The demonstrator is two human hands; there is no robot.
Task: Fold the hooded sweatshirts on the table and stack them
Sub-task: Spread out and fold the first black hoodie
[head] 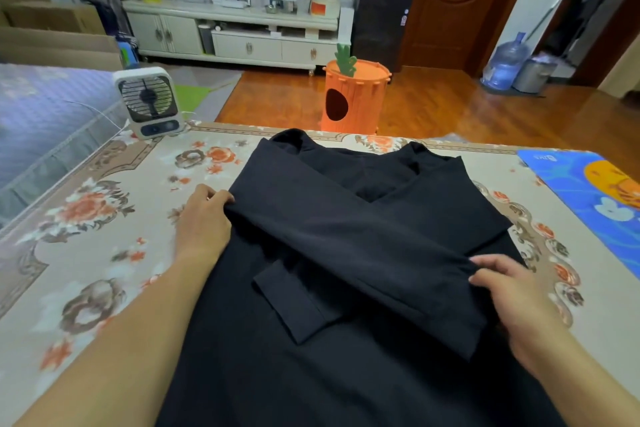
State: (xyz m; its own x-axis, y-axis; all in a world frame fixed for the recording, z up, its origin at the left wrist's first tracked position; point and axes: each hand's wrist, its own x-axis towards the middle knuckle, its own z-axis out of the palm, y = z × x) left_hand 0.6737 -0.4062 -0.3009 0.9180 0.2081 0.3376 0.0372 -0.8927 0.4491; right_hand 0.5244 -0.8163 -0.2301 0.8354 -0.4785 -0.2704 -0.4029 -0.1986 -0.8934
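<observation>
Here a black sweatshirt lies spread on the surface, which is covered with a floral cloth; the garment runs from the near edge of the view to the far edge of the surface, where its hood lies. Both sleeves are folded in across the chest. One sleeve runs slantwise from the garment's left side down to its right side and lies on top. The other sleeve's cuff shows from under it, pointing toward the near left.

The left hand grasps the left fold of the sweatshirt, where the upper sleeve starts, fingers curled over the cloth edge. The right hand pinches the end of that upper sleeve between thumb and fingers, just above the garment's right side.

At the far left corner of the surface stands a small white fan, with a thin white cable trailing from it. A blue mat with an orange and white picture lies at the far right, apart from the sweatshirt. Beyond the surface an orange carrot-shaped bin stands on the wooden floor. A bed lies to the left, and a water jug stands by the door at the right.
</observation>
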